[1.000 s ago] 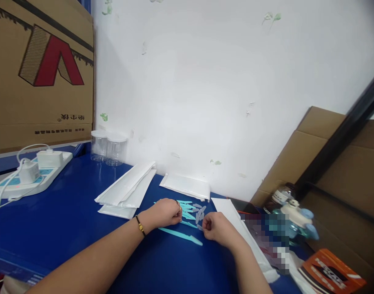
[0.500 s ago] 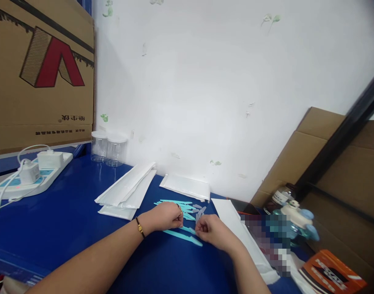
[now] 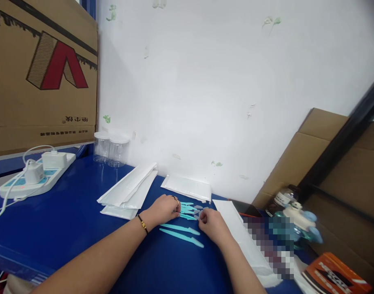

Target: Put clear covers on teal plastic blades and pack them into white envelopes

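My left hand rests curled on the blue table, its fingertips pinched at a small heap of teal plastic sticks. My right hand is closed just right of that heap, its fingers pinched close to some pale grey pieces; what they hold is hidden. Two teal sticks lie side by side on the table, below and between both hands.
White flat pouches lie in a stack at left, another by the wall and one to the right. Two clear jars, a power strip, cardboard boxes, bottles and an orange box surround the table.
Both hands have shifted up toward the heap. A second teal stick now lies beside the first on the table.
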Demonstrator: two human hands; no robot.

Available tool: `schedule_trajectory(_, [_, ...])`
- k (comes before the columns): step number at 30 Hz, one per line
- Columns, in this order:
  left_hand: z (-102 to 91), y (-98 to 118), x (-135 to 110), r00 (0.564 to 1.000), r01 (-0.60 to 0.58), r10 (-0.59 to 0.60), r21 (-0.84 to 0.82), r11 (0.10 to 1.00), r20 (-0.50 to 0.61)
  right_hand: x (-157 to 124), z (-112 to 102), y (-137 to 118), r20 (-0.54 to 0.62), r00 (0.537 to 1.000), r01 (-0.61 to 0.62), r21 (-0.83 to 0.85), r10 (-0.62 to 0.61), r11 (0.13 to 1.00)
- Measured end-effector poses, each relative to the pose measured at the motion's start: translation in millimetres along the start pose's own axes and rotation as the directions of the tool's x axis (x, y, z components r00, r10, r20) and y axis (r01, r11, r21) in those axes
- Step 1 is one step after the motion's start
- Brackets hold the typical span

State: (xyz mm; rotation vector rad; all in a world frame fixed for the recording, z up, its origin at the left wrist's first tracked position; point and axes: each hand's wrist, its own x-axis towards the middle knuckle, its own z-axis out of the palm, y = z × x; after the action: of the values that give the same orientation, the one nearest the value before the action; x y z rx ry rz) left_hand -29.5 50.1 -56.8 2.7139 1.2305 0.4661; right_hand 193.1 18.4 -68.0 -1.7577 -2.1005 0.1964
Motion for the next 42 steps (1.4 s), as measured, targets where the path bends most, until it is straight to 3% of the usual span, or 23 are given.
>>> schedule_trajectory(8, [1.7,-0.9,1.5,0.998,0.054,-0.055,-0.040,0.998,-0.012,0.6,0.3,3.1,-0.053,0.998,0.012,-0.083,-0.017,0.996])
schedule_trajectory(12, [-2.8,1.3,0.2,0.997,0.050,-0.053,-0.048,0.998,-0.054,-0.8,-4.9,5.1,-0.074,0.997,0.017,0.096,-0.010,0.995])
schedule_trajectory(16, [-9.8,6.4,-3.2,0.993,0.088,-0.101,-0.191,0.978,-0.059,-0.9,-8.6,4.4,-0.099,0.995,0.010,0.295,0.020,0.955])
schedule_trajectory(20, [-13.8,6.5,-4.2,0.997,0.027,-0.044,-0.265,0.964,-0.059,-1.1,-11.7,1.2,-0.134,0.991,0.041,0.374,0.010,0.927])
schedule_trajectory(26, [-15.2,-1.2,-2.2,0.997,-0.072,0.064,-0.245,0.967,-0.042,-5.9,-22.0,-3.6,-0.172,0.985,0.097,0.442,-0.022,0.892])
schedule_trajectory(32, [-16.5,-2.4,-3.2,0.997,-0.064,0.076,-0.277,0.959,0.033,-10.3,-27.7,-8.7,-0.196,0.976,0.180,0.461,-0.099,0.869])
schedule_trajectory(42, [-16.3,-0.2,-3.4,0.997,-0.073,0.081,-0.266,0.961,0.019,-9.5,-20.1,-8.5,-0.131,0.982,0.178,0.440,-0.133,0.880])
